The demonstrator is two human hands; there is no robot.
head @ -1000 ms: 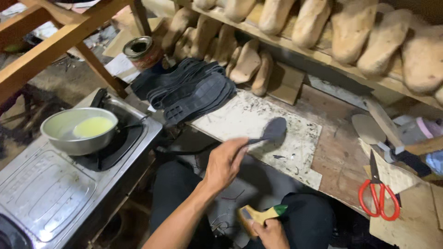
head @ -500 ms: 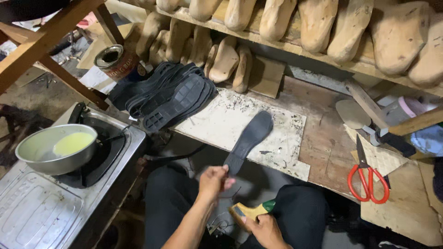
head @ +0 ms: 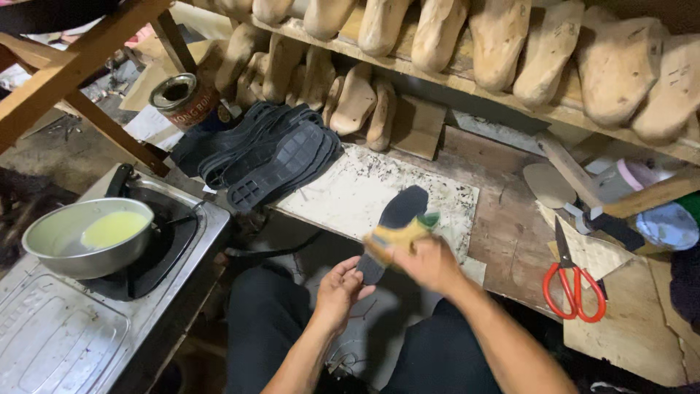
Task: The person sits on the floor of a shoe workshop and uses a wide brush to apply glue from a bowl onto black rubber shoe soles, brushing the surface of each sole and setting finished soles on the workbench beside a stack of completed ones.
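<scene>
My left hand (head: 337, 290) grips the near end of a dark shoe sole (head: 397, 217) that slants up over the white work board (head: 348, 191). My right hand (head: 426, 263) holds a brush with a yellow handle and green end (head: 403, 231) against the middle of that sole. Both hands are above my lap, in front of the workbench.
A stack of black soles (head: 271, 155) lies at the board's left, with a tin can (head: 177, 99) behind it. Left of me a metal bowl of yellow liquid (head: 87, 238) sits on a gas stove (head: 80, 321). Red scissors (head: 574, 282) lie at right. Wooden shoe lasts (head: 510, 44) fill the shelf.
My right hand has risen from my lap and brought the brush onto the sole. My left hand still holds the sole's near end.
</scene>
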